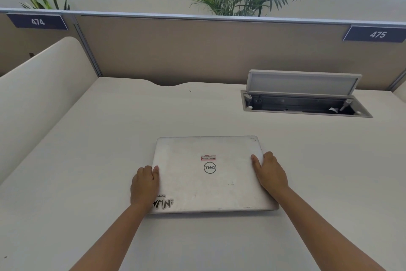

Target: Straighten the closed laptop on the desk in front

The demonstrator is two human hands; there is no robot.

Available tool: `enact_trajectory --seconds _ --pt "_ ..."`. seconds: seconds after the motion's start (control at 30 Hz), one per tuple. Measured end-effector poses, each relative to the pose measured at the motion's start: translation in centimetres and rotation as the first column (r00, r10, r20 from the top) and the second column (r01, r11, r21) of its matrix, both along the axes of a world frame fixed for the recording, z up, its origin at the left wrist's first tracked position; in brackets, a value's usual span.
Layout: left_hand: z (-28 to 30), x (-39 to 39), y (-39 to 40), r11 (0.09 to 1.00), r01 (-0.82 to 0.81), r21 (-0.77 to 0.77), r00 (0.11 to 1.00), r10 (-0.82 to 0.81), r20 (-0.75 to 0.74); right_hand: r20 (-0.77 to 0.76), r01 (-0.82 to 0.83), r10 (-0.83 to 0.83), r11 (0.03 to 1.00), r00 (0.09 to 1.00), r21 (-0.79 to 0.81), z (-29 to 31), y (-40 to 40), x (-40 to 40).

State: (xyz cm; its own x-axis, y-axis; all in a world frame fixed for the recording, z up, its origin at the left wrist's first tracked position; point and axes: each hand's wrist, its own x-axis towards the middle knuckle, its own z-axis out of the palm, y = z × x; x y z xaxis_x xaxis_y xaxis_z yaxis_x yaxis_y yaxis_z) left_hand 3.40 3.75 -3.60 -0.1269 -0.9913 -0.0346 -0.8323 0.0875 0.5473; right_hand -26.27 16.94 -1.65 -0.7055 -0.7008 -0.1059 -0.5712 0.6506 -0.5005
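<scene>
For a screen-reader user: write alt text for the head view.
Two bare hands, left hand and right hand, grip the side edges of a closed silver laptop on a pale desk. Behind it, right, a cable box stands open.

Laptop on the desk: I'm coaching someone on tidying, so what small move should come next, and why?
Probably a slight clockwise twist. The left hand and right hand grip the closed laptop by its side edges, and its near edge sits lower at the right, so it looks a little skewed on the desk.
</scene>
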Motion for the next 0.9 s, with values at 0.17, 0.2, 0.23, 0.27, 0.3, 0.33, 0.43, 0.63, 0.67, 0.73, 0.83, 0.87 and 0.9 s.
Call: enact_trajectory --seconds 0.17,0.2,0.23,0.27,0.3,0.33,0.43,0.63,0.67,0.73,0.83,0.87,0.9 --pt "0.06 -0.10 0.16 1.000 -0.009 -0.026 1.000 0.009 0.017 -0.018 0.029 -0.029 1.000 0.999 -0.010 -0.12 0.08 0.28" --pt "0.07 -0.15 0.20 0.999 -0.014 -0.034 1.000 0.015 0.024 -0.018 0.033 -0.033 0.999 0.999 -0.010 -0.12 0.10 0.31" --pt "0.09 -0.20 0.24 0.999 -0.017 -0.040 0.999 0.018 0.029 -0.016 0.037 -0.037 0.999 0.999 -0.010 -0.13 0.10 0.30" --pt "0.16 -0.27 0.26 0.999 -0.018 -0.045 0.999 0.019 0.033 -0.014 0.039 -0.039 0.999 0.999 -0.009 -0.14 0.08 0.27" --pt "0.24 -0.33 0.26 0.999 -0.017 -0.045 0.999 0.018 0.034 -0.013 0.040 -0.040 0.999 0.999 -0.006 -0.15 0.03 0.26" --pt "0.30 -0.37 0.24 0.999 -0.015 -0.042 0.999 0.016 0.037 -0.015 0.041 -0.041 0.999 0.999 -0.002 -0.17 -0.02 0.25" --pt "0.44 -0.42 0.20 0.999 -0.008 -0.040 0.999 0.010 0.045 -0.028 0.054 -0.054 0.999 0.998 0.000 -0.32 -0.13 0.27" --pt "0.45 -0.48 0.28 0.999 -0.006 -0.054 0.999 0.009 0.050 -0.032 0.063 -0.064 0.998 0.997 -0.022 -0.54 0.05 0.26" --pt "0.44 -0.50 0.24 0.999 -0.005 -0.053 0.998 0.008 0.055 -0.037 0.060 -0.061 0.998 0.997 -0.024 -0.54 0.02 0.25" --pt "0.47 -0.54 0.19 0.999 -0.004 -0.051 0.998 0.007 0.065 -0.047 0.055 -0.056 0.998 0.997 -0.023 -0.60 -0.02 0.22" --pt "0.43 -0.53 0.11 0.998 0.006 -0.064 0.997 -0.001 0.079 -0.052 0.055 -0.056 0.998 0.997 -0.022 -0.67 -0.03 0.18" --pt "0.40 -0.51 0.09 0.997 0.011 -0.071 0.996 -0.005 0.085 -0.053 0.057 -0.058 0.998 0.997 -0.021 -0.68 -0.02 0.14" --pt "0.36 -0.52 0.05 0.997 0.017 -0.077 0.996 -0.009 0.092 -0.055 0.058 -0.059 0.998 0.997 -0.019 -0.66 -0.02 0.11"
